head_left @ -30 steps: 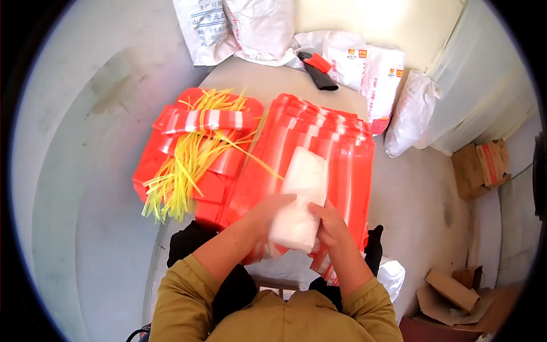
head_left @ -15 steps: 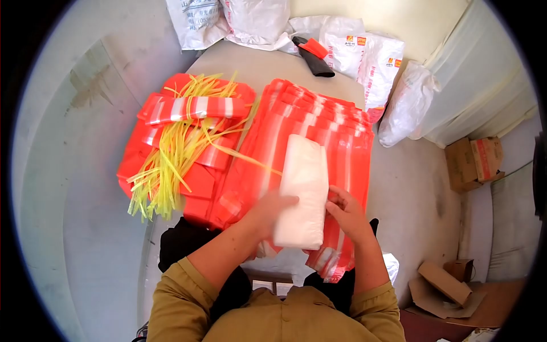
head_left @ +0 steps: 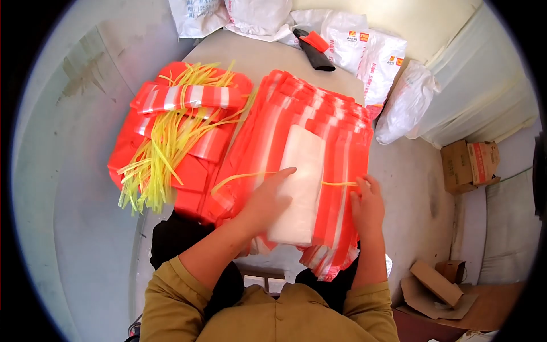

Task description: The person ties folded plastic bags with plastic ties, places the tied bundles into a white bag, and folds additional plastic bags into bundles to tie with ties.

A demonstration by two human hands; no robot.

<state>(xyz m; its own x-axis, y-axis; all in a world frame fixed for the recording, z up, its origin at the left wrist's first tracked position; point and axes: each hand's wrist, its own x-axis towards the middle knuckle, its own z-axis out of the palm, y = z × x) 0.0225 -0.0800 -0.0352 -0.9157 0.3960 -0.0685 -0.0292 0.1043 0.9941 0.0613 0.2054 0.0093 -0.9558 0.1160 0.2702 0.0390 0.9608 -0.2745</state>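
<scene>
A folded white bundle (head_left: 302, 188) lies on a stack of red and white striped plastic bags (head_left: 342, 148). My left hand (head_left: 266, 202) rests at the bundle's left edge, fingers apart. To the right of the bundle, my right hand (head_left: 367, 202) pinches the end of a yellow strip (head_left: 341, 184). The strip passes beneath the bundle, and its other end (head_left: 242, 175) shows on the left. A pile of folded red bags (head_left: 128, 137) lies at the left, with many loose yellow strips (head_left: 165, 154) spread over it.
White printed sacks (head_left: 347, 43) line the far edge of the table (head_left: 233, 51). A black roll with a red piece (head_left: 314, 51) lies near them. Another white sack (head_left: 405, 105) stands at the right. Cardboard boxes (head_left: 470, 165) and flattened cardboard (head_left: 439, 290) are on the floor.
My right hand has moved right, away from the bundle, and now holds the yellow strip's end, drawn out on the right. My left hand has opened beside the bundle. The view has shifted slightly.
</scene>
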